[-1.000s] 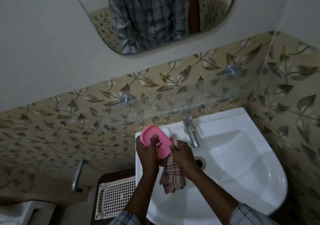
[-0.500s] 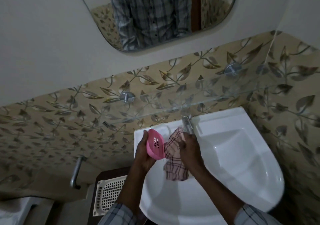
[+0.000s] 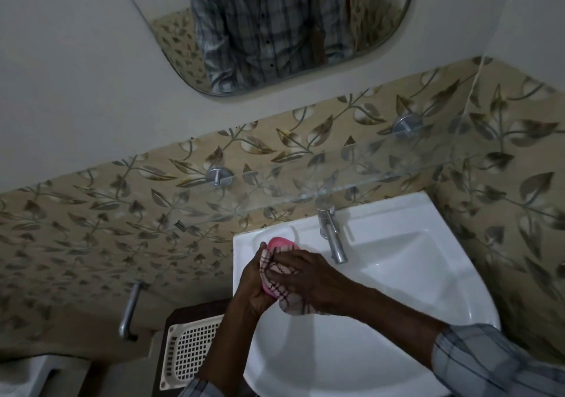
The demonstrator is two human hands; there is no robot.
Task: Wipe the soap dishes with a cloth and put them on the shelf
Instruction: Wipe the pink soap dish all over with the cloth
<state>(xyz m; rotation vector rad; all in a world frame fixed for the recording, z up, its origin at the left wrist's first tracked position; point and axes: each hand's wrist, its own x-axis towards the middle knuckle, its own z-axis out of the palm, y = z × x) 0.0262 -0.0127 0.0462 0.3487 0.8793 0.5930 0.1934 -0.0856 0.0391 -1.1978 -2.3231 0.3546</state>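
Observation:
A pink soap dish [image 3: 282,243] is held over the left side of the white sink [image 3: 397,274]. My left hand [image 3: 252,283] grips it from the left and below. My right hand [image 3: 301,274] presses a checked pink-and-white cloth [image 3: 282,286] against the dish, and the cloth covers most of it. Only the dish's top end and a strip of its lower edge show. A clear glass shelf [image 3: 351,179] runs along the tiled wall above the tap.
A chrome tap [image 3: 331,234] stands at the back of the sink, right of my hands. A white perforated plastic basket [image 3: 189,354] lies on a dark stand to the sink's left. A metal handle [image 3: 130,311] sticks out of the wall further left. A mirror [image 3: 275,23] hangs above.
The cloth has moved from beside the dish onto it, and my right hand now presses it over the dish. Both hands have closed together.

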